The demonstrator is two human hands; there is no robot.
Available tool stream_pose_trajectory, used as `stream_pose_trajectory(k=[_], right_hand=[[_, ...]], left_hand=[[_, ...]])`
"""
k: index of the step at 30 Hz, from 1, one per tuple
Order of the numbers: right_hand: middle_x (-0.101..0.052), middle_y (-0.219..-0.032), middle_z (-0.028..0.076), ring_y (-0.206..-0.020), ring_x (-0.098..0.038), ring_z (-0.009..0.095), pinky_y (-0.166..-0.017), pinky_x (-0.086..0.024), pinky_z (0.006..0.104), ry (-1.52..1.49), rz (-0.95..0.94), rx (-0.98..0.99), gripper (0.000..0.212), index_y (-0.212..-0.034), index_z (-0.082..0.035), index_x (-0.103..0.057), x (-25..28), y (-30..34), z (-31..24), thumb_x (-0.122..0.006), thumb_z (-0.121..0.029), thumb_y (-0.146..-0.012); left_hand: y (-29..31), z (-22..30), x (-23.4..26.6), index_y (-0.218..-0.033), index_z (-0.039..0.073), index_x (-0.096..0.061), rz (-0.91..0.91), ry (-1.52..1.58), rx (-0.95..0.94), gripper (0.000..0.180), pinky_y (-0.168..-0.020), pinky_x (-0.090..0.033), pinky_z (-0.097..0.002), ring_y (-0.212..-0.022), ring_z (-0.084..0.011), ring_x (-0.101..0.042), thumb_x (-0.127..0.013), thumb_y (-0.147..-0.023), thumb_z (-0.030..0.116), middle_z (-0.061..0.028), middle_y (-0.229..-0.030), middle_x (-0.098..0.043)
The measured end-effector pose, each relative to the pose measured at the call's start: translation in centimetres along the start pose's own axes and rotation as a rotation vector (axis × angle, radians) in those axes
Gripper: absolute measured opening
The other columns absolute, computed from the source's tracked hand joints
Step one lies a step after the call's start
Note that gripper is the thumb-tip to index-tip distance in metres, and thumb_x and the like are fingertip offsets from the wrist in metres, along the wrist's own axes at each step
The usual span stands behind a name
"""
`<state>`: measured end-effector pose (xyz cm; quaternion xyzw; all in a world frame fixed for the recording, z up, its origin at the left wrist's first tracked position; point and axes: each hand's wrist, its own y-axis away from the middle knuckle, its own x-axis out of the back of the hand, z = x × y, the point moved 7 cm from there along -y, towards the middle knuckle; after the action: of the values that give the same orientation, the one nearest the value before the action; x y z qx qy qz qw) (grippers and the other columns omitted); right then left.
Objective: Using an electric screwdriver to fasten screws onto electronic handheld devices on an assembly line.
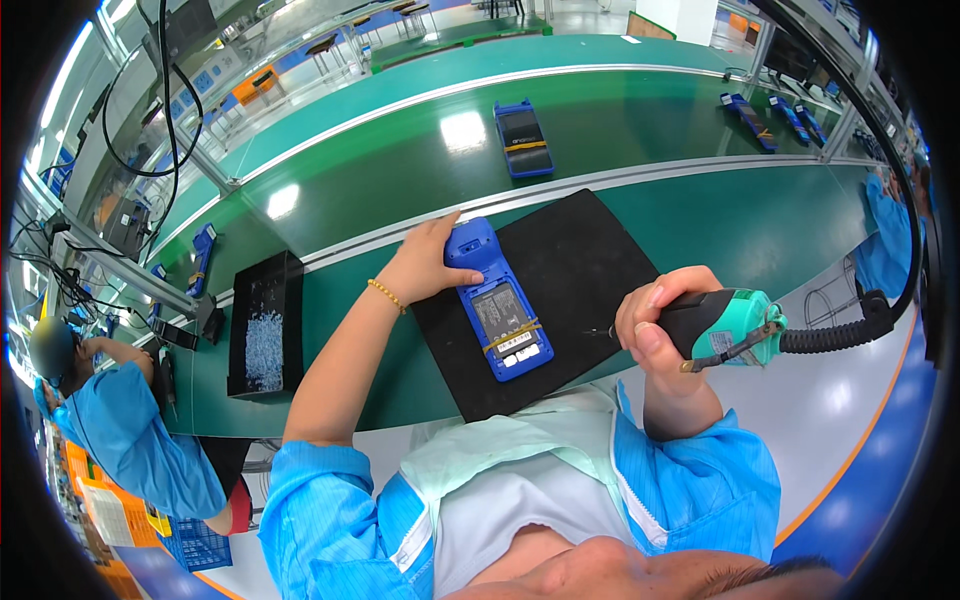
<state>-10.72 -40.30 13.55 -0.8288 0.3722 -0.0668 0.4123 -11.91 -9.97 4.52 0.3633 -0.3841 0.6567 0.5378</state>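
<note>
A blue handheld terminal [497, 315] lies back side up on a black mat [580, 250], its battery showing and a yellow band round its lower part. My left hand [432, 262] grips its far end, thumb across the back and fingers at the upper left edge. In my right hand [662, 318] is a green and black electric screwdriver [715, 325], held sideways to the right of the terminal. Its thin bit points left over the mat, apart from the terminal. A black corrugated cable [835, 340] runs from the tool's rear to the right.
A black tray [240, 350] of small pale blue pieces stands at left on the green bench. Beyond a metal rail [390, 246], another banded terminal [523, 140] lies on the green surface; several more are at far right. A co-worker in blue [140, 440] sits at left.
</note>
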Motion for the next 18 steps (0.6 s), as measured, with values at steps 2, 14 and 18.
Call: stream_pose_trajectory(k=[2,14,18], right_hand=[[-0.052,-0.066,0.004,-0.048,-0.047,0.011,-0.045,-0.041,0.026,-0.006,0.009,-0.004,0.029,-0.107,-0.003,-0.048,0.0,0.1,0.2,-0.069,-0.003,-0.087],[-0.049,-0.063,0.002,-0.047,-0.045,0.01,-0.045,-0.04,0.0259,0.003,0.109,-0.046,0.03,-0.105,-0.003,-0.047,1.2,0.4,1.2,-0.07,-0.006,-0.086],[-0.057,-0.07,0.006,-0.055,-0.055,0.01,-0.048,-0.047,0.0234,-0.049,0.086,-0.04,0.031,-0.107,-0.001,-0.048,2.0,0.5,2.0,-0.065,0.007,-0.083]], left_hand=[[0.0,-0.7,-0.8,-0.14,-0.002,-0.049,-0.002,0.17,-0.028,0.091,-0.106,-0.045,-0.0408,-0.123,-0.0359,-0.058,-0.091,-0.069,0.036,-0.0232,-0.133,-0.059],[-0.7,-5.0,4.3,-0.13,0.0,-0.058,0.432,0.687,0.117,0.07,-0.088,-0.056,-0.0326,-0.098,-0.0183,-0.067,-0.09,-0.07,0.011,-0.0104,-0.114,-0.067],[-1.7,-14.6,7.2,-0.136,-0.001,-0.052,0.716,0.892,0.285,0.072,-0.08,-0.058,-0.035,-0.1,-0.0211,-0.067,-0.087,-0.074,0.01,-0.0137,-0.118,-0.065]])
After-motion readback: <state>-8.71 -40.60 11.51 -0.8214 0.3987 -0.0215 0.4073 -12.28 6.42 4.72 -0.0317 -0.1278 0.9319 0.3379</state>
